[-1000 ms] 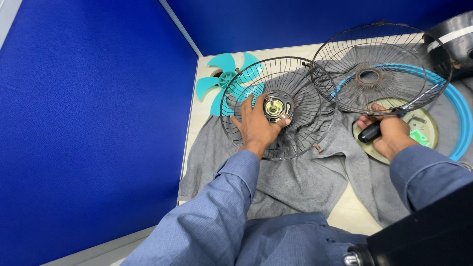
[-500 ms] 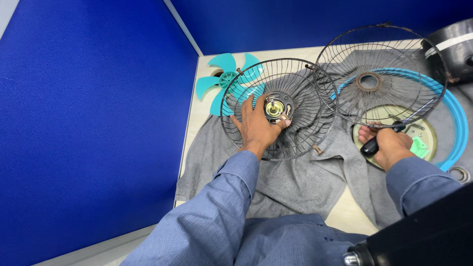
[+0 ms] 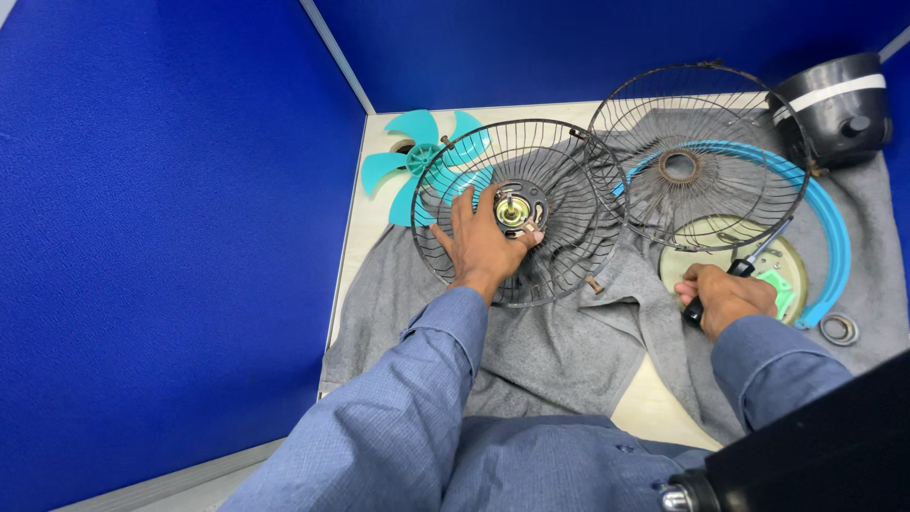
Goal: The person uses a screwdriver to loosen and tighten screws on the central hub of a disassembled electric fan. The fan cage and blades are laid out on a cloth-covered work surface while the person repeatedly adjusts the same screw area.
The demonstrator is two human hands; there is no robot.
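while left hand (image 3: 483, 242) steadies wire guard (image 3: 517, 213), right hand (image 3: 725, 296) grips screwdriver (image 3: 749, 265).

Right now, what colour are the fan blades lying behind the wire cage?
The fan blades are teal, a blue-green plastic, seen best in the head view.

A teal fan blade (image 3: 417, 156) is lying beside dark, rust-flecked wire fan guards (image 3: 519, 210), over a grey cloth (image 3: 559, 341). A teal guard ring (image 3: 823, 213) is curving past a black motor housing (image 3: 834, 104) banded white.
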